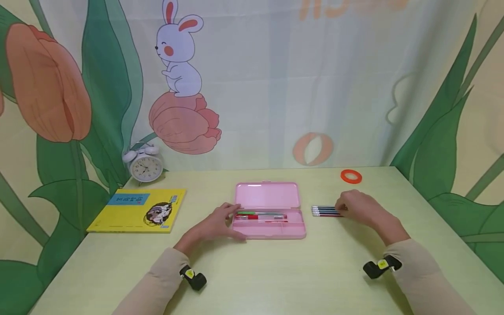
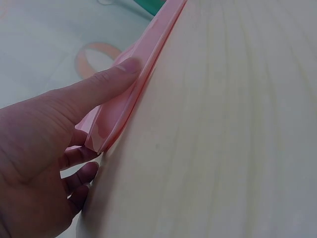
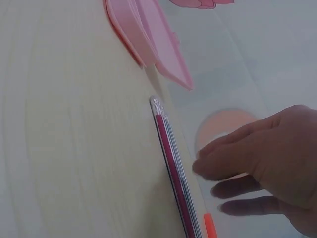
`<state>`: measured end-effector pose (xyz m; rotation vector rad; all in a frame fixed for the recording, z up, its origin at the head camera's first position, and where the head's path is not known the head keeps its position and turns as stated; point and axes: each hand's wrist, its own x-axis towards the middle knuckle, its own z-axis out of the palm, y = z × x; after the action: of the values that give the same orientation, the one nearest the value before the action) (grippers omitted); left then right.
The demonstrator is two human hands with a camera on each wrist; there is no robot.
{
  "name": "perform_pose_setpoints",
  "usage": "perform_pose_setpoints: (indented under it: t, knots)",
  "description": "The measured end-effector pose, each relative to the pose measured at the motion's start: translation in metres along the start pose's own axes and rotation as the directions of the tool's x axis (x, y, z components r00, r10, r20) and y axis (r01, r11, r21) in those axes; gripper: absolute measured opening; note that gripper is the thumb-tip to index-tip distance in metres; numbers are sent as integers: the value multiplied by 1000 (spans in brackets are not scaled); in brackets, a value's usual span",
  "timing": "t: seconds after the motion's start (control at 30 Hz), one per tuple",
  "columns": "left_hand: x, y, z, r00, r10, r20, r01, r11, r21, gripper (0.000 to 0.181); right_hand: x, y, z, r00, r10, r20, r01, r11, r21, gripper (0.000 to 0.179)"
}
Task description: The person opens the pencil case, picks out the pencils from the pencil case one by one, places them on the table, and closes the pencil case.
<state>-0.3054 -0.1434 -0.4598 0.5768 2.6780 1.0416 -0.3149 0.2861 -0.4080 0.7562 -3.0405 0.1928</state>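
A pink pencil case (image 1: 256,230) lies with its lid (image 1: 267,195) folded back. In its rear compartment are a green-ended pen (image 1: 246,213) and a red-capped pen (image 1: 249,217). My left hand (image 1: 214,224) holds the case's left end, thumb along the front wall and fingers around the corner, as the left wrist view shows. Several pencils (image 1: 323,211) with silvery ends lie side by side to the right of the case, one dark red. Over their right part is my right hand (image 1: 360,208), fingers loosely bent and, in the right wrist view, apart from the pencils (image 3: 173,163).
An orange ring (image 1: 351,176) lies near the table's back edge, beyond my right hand. On the left are a yellow book (image 1: 134,218) and, behind it, a white alarm clock (image 1: 145,168). A printed curtain (image 1: 252,87) hangs behind the table.
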Motion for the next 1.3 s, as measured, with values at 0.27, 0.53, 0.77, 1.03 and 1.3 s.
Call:
perform_pose_setpoints:
  t: [0.27,0.53,0.77,1.03,1.3]
  knots:
    - [0,-1,0,1000,-4,-5,4,1000,5,108,7,-23,7,994,-27,-103,40,992,123,14]
    - [-1,-1,0,1000,-4,-6,4,1000,14,108,21,-43,28,970,-194,-143,216,963,159,20]
    - [-2,2,-1,1000,7,-6,-7,1000,-4,107,31,-59,28,992,-97,-82,111,976,190,63]
    - [0,1,2,1000,8,-6,-8,1000,-3,106,41,-55,25,999,-29,35,20,968,248,86]
    - [-1,1,0,1000,10,-7,-10,1000,-22,99,43,-57,26,998,-42,52,25,957,290,86]
